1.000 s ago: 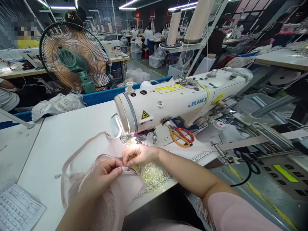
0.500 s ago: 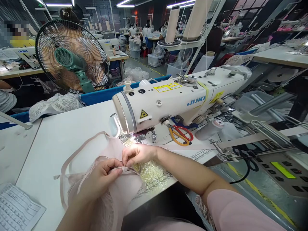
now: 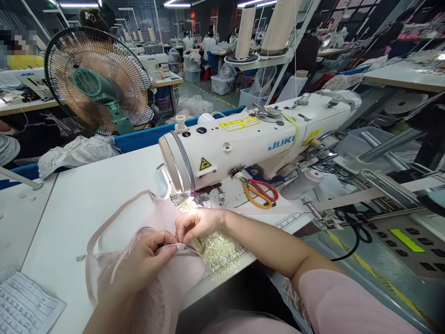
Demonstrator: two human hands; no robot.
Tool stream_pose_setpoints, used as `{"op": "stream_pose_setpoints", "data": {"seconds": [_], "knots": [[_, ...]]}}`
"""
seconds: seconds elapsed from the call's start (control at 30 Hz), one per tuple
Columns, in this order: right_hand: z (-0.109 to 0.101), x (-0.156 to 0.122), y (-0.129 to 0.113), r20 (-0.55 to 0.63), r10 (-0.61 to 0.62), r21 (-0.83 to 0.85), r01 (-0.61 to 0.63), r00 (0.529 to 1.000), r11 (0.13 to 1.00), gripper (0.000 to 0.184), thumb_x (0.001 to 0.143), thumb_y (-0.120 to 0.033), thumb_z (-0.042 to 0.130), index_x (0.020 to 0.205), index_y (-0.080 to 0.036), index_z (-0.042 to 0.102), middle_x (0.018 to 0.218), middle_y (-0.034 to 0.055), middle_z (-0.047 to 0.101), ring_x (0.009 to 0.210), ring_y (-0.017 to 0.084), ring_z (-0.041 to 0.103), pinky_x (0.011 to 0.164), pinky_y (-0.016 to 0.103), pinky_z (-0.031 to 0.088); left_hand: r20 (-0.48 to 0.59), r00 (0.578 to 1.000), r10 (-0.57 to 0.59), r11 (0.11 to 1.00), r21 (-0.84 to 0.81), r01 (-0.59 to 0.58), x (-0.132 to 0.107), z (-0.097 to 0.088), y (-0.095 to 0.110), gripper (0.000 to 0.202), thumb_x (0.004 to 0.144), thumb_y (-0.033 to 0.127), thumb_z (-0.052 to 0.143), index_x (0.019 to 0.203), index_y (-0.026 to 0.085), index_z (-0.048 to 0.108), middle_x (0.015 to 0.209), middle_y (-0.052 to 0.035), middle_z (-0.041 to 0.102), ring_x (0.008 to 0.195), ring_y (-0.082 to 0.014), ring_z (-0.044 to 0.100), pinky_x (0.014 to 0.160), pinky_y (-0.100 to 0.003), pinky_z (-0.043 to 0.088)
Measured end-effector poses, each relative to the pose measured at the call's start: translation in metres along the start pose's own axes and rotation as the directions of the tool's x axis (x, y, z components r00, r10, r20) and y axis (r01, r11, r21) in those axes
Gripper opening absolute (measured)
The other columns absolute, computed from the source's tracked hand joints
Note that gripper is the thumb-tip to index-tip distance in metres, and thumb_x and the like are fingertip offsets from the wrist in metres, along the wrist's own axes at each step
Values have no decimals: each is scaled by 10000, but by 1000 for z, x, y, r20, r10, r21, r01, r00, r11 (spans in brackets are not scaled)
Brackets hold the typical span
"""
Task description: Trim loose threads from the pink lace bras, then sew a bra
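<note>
A pale pink bra (image 3: 181,266) with lace and narrow straps lies in front of the sewing machine (image 3: 222,150). With thumb and fingers, my left hand (image 3: 149,255) pinches its edge. Right beside it, my right hand (image 3: 198,225) is closed on the same edge, close to the lit needle area. The fingertips of both hands nearly meet there. A strap loop (image 3: 95,236) spreads leftward over the white tabletop (image 3: 86,195). Clear yellowish plastic film (image 3: 222,253) covers the table under my right wrist. My fingers hide part of the gripped edge.
Thread snips (image 3: 259,192) with red and orange handles lie beside the machine, near a grey thread cone (image 3: 302,183). Behind the table stands a large fan (image 3: 97,83). A written sheet (image 3: 28,301) rests at lower left, a control panel (image 3: 406,241) at right. People sit farther back.
The whole view has shifted slightly. Both hands keep their pinch on the bra edge, with hardly any movement against the cloth.
</note>
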State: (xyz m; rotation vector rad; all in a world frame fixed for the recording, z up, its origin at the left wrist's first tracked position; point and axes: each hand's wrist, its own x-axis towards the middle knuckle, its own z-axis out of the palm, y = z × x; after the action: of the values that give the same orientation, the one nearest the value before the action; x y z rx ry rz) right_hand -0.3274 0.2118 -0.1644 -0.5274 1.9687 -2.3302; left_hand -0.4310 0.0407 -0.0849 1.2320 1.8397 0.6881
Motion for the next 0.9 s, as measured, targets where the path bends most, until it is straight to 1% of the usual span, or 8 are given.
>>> {"op": "stream_pose_setpoints", "data": {"seconds": [0.27,0.4,0.47,0.57,0.67,0.8,0.9], "knots": [[-1,2,6,31,-24,82,22,999,996,385,669,-436,730,819,-92,648,813,35,600,792,112,578,757,232,467,-1,999,42,999,30,-42,0,1,-1,215,822,360,502,711,207,605,631,30,517,602,-125,443,557,-232,333],[-1,2,6,26,-10,100,7,1000,995,380,658,-425,739,815,-91,650,799,27,597,785,104,578,752,222,467,-18,998,54,997,54,-53,0,2,-2,216,821,362,503,708,205,600,621,31,505,594,-125,438,554,-234,333],[-1,2,6,27,4,107,-7,1000,994,386,646,-427,745,810,-91,650,797,25,597,783,104,579,751,224,467,-10,999,39,998,52,-39,0,2,-1,221,822,370,502,710,207,600,627,28,509,605,-129,443,555,-236,332],[-1,1,4,28,22,112,-25,999,993,401,635,-438,747,811,-90,651,799,25,598,780,104,578,752,226,467,18,1000,1,1000,13,-1,0,1,-1,225,830,382,498,728,211,603,655,24,524,636,-136,454,571,-238,331],[0,0,3,19,29,109,-31,999,994,414,629,-448,745,812,-89,649,796,25,601,771,101,577,745,225,468,40,999,-14,999,-43,16,1,1,-1,225,823,388,520,711,208,596,663,28,514,652,-134,448,589,-237,323],[0,0,4,9,28,101,-28,1000,995,423,623,-459,743,806,-90,647,790,26,605,760,100,580,734,224,470,81,996,-30,991,-127,40,2,1,-5,229,816,387,537,700,198,593,658,30,504,627,-124,427,569,-235,304],[0,0,4,11,25,98,-25,1000,995,423,623,-461,741,807,-91,648,795,27,607,763,100,582,738,224,469,89,995,-42,985,-161,56,3,1,-6,223,805,379,549,693,191,592,653,27,505,615,-123,421,556,-236,296]]}}
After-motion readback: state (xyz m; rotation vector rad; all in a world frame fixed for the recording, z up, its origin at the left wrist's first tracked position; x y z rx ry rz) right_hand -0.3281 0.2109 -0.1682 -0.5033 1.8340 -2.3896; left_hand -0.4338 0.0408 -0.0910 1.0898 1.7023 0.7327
